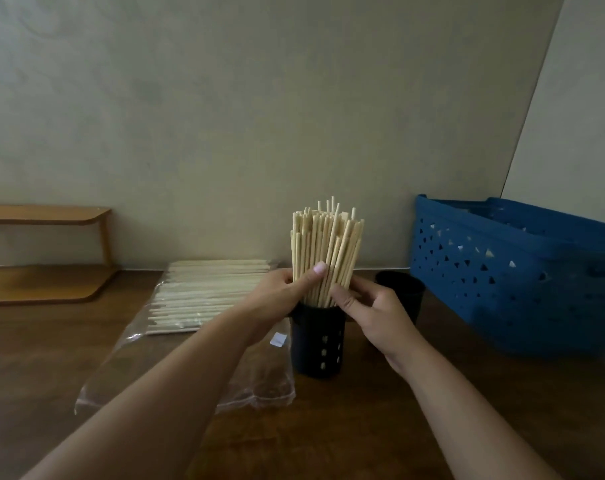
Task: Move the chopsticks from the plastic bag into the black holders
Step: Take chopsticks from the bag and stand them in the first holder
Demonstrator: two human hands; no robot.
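No text, brand, number or sign can be read. A small white label (278, 339) sits on the clear plastic bag (190, 375), just left of the near black holder (317, 344); its print is too blurred to read.

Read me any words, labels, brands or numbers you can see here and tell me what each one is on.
No text can be read.
White sticker on the plastic bag: too small and blurred to read.
Black holders, chopsticks and blue basket: no lettering visible.
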